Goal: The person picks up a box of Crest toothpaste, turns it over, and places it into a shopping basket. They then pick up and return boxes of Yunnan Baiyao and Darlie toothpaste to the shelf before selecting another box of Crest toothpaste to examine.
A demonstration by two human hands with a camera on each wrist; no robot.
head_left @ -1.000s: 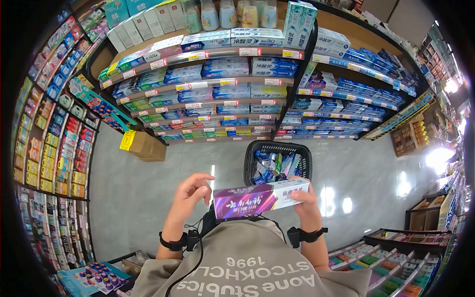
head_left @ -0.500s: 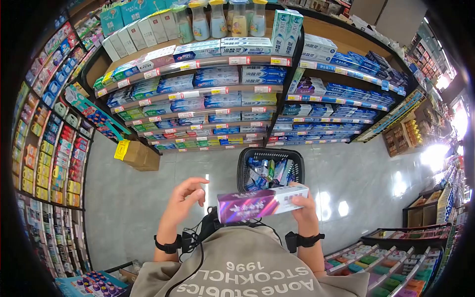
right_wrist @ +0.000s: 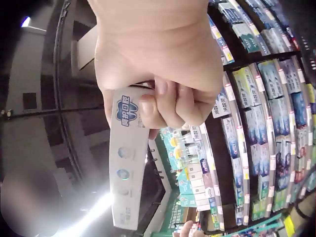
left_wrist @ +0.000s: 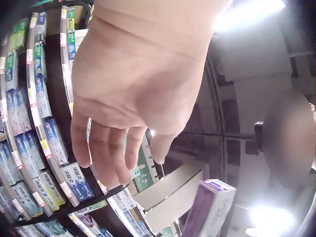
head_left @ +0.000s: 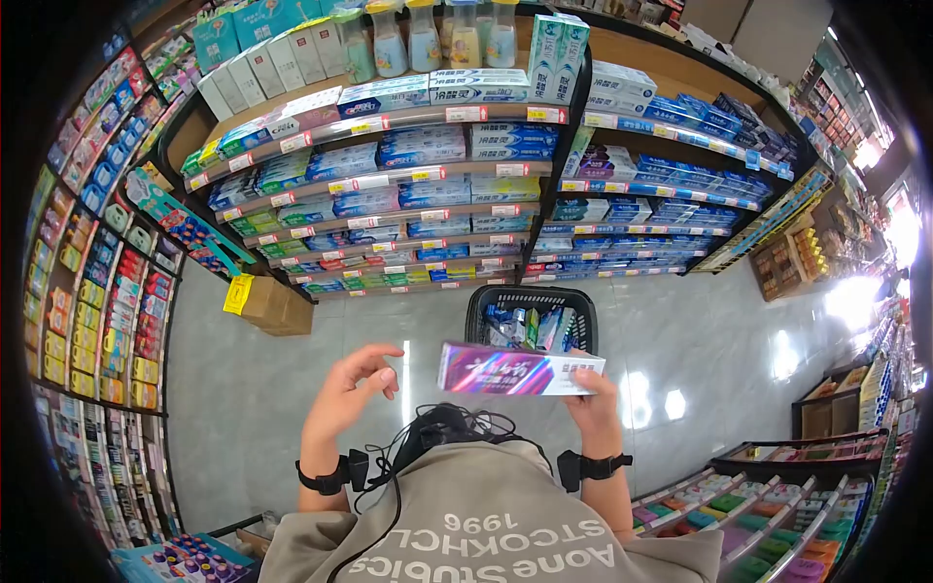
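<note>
A long purple and white toothpaste box (head_left: pixel 505 370) is held level in front of the body. The right hand (head_left: pixel 595 400) grips its white end, with the thumb across the front. In the right wrist view, curled fingers of the right hand (right_wrist: pixel 165 98) pinch the end of the white box (right_wrist: pixel 129 163). Apart from the box, to its left, the left hand (head_left: pixel 348 391) hangs in the air with loosely bent fingers and holds nothing. The left wrist view shows the left hand (left_wrist: pixel 131 94) empty, the box (left_wrist: pixel 210 210) beyond its thumb.
Beyond the hands, a black basket (head_left: pixel 476 316) with several boxes stands on the grey floor (head_left: pixel 389 321). Shelves of toothpaste (head_left: pixel 418 149) curve across the front. A brown carton (head_left: pixel 277 306) sits at their left end, and more racks (head_left: pixel 97 291) line the left side.
The held box has moved up in the head view and tilted to lie more level, now overlapping the basket's near edge. The left hand has shifted slightly left, still empty.
</note>
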